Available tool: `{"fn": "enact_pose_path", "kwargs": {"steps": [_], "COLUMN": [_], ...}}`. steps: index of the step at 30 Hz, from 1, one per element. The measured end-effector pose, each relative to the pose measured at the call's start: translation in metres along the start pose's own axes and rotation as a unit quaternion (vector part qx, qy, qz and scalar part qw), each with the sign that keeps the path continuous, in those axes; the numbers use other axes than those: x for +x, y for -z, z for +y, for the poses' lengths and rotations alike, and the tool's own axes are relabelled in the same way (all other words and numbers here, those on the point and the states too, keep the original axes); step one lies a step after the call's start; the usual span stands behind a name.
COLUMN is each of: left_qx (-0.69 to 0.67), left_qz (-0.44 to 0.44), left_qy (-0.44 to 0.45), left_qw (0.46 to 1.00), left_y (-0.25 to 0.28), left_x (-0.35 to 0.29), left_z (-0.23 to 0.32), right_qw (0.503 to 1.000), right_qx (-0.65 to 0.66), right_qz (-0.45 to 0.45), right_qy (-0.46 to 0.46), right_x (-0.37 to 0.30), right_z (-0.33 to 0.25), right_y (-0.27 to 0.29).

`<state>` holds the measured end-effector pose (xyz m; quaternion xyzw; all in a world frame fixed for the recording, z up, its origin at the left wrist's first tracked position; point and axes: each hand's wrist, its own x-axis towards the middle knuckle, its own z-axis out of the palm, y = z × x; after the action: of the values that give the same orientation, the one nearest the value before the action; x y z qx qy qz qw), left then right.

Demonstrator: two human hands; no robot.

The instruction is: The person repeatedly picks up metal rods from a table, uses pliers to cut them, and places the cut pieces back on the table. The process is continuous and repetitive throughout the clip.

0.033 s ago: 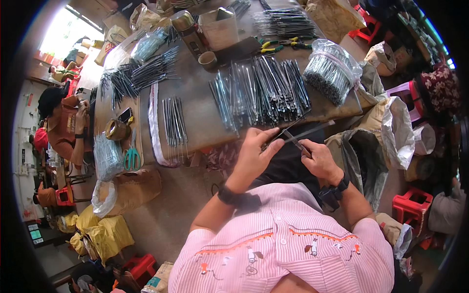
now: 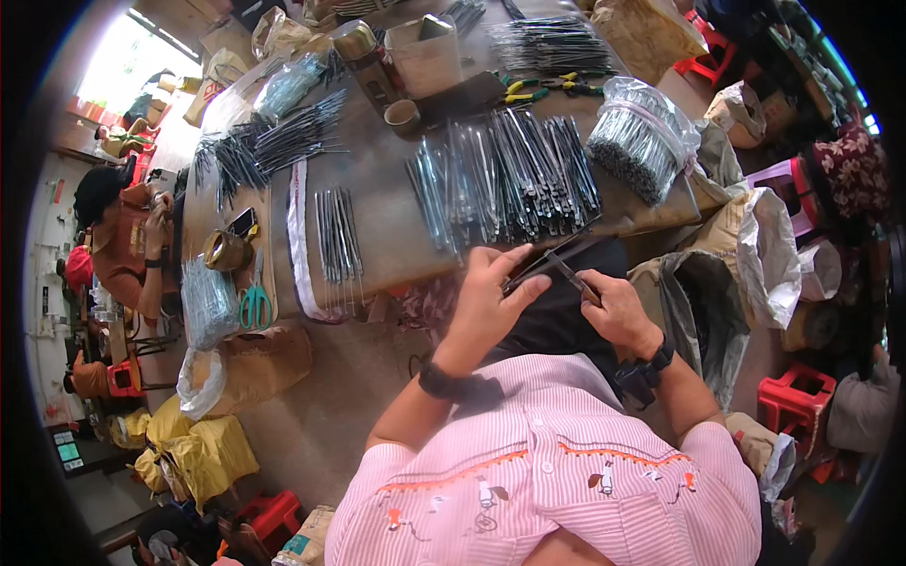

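Note:
My left hand [image 2: 495, 288] is closed at the table's near edge, pinching a thin dark metal rod [image 2: 574, 236] between thumb and fingers. The rod slants up and to the right past the fingertips. Closed around a short, narrow, knife-like metal tool [image 2: 569, 274] is my right hand [image 2: 618, 309]; the tool's tip touches or nearly touches the rod beside my left fingers. Its exact kind is too small to make out. Just beyond both hands lies a broad row of similar metal rods [image 2: 528, 174]. A smaller group of rods [image 2: 337, 236] is at the left.
On the table [image 2: 387, 250] are a plastic-wrapped rod bundle [image 2: 642, 141], pliers [image 2: 524, 91], a small cup [image 2: 402, 116], a flask [image 2: 363, 61] and teal scissors [image 2: 255, 307]. Open sacks [image 2: 703, 302] stand at my right, near a red stool [image 2: 796, 401]. Another person [image 2: 127, 236] sits at the left.
A flat pale strip that stuck out to the right across the tool is no longer seen there. My left thumb has shifted slightly; the right hand stays nearly in place.

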<state>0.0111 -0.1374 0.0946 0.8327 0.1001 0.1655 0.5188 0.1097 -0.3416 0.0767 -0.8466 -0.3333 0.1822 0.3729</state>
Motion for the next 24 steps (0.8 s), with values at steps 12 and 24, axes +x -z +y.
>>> {"fn": "enact_pose_path", "kwargs": {"steps": [12, 24], "left_qx": [0.139, 0.236], "left_qz": [0.139, 0.274], "left_qy": [0.0, 0.242], "left_qw": [0.98, 0.9], "left_y": [0.029, 0.135], "left_x": [-0.018, -0.008], "left_z": [-0.024, -0.164], "right_qw": [0.998, 0.973], "right_qx": [0.032, 0.204], "right_qz": [-0.049, -0.094], "right_qy": [0.033, -0.058], "right_x": [0.037, 0.036], "right_z": [-0.023, -0.008], "right_y": [-0.04, -0.042]}}
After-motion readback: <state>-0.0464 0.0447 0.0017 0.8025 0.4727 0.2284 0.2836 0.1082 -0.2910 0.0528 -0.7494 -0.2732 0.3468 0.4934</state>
